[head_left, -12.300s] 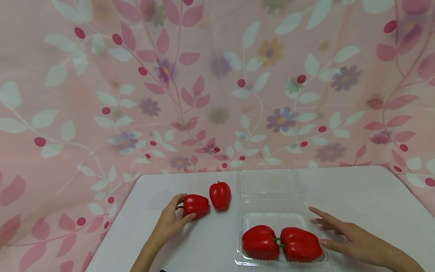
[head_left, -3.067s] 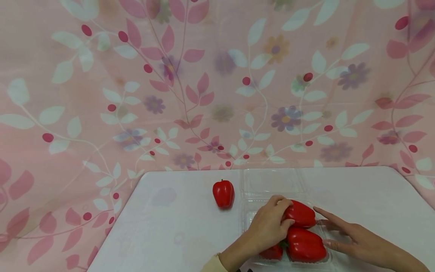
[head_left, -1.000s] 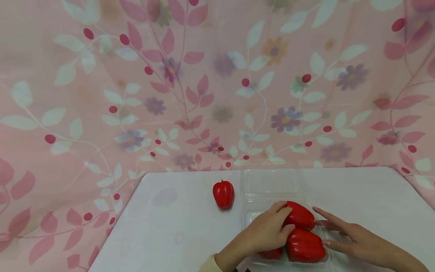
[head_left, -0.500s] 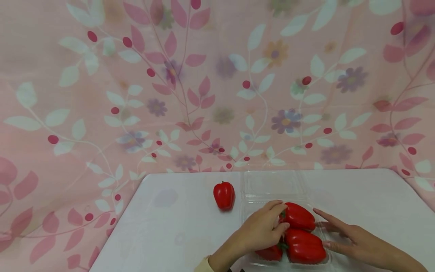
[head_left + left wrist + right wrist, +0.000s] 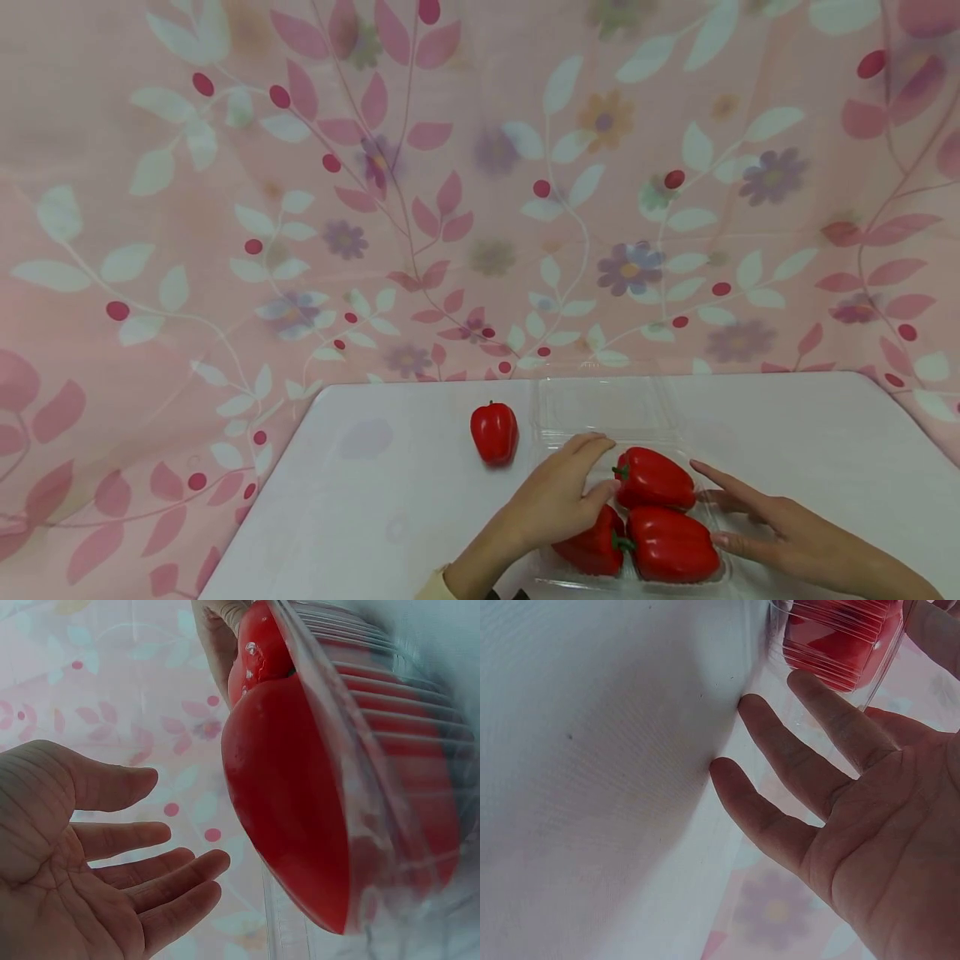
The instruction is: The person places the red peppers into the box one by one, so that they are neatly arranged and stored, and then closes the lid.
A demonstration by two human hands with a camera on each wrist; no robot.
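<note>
Seems to be at the letting-go step of filling the box point(image 5: 420, 712). Can count in the box the far pepper point(image 5: 655, 479), the near right pepper point(image 5: 672, 546) and the near left pepper point(image 5: 594, 546). Can see the loose pepper point(image 5: 495, 433) outside, left of the box, near its lid point(image 5: 600, 406). Holds nothing in the left hand point(image 5: 555, 496), relaxed over the left part of the box. Grasps nothing with the right hand point(image 5: 780, 525), spread at the right of the box; cannot tell whether touching it. Next, probably calls for reaching to the loose pepper, then aiming for the far left of the box.
</note>
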